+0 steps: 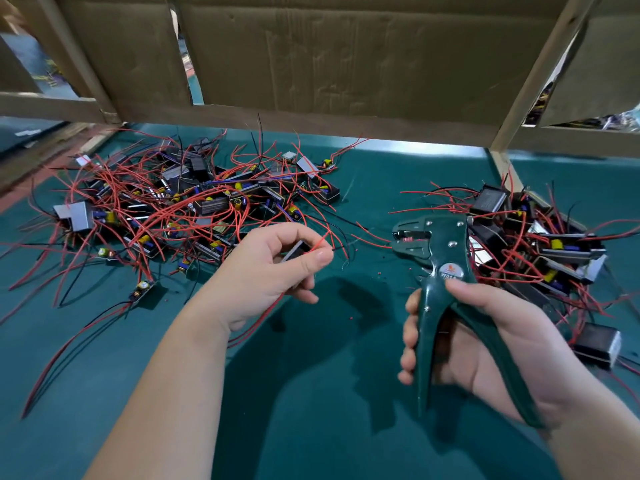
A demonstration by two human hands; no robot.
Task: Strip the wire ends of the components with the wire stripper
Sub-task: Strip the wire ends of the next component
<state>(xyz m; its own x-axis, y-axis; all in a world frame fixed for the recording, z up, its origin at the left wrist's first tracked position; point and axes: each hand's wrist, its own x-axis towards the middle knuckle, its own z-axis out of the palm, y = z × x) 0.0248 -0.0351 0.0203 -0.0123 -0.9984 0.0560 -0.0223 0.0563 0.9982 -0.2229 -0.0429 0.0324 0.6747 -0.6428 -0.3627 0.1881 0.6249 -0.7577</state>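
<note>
Over the mat, left hand pinches a red wire, apparently; right hand grips wire stripper.

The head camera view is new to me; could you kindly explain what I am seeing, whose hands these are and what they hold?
This one picture comes from a camera worn on a person's head, looking down at their own bare hands; there is no machine. The left hand holds a small component and pinches its red wire. The right hand grips the green wire stripper by its handles, its head pointing toward the wire without touching it. On the green table lie tangled components with red and black wires: the left heap and the right heap. Cardboard stands behind.
</note>
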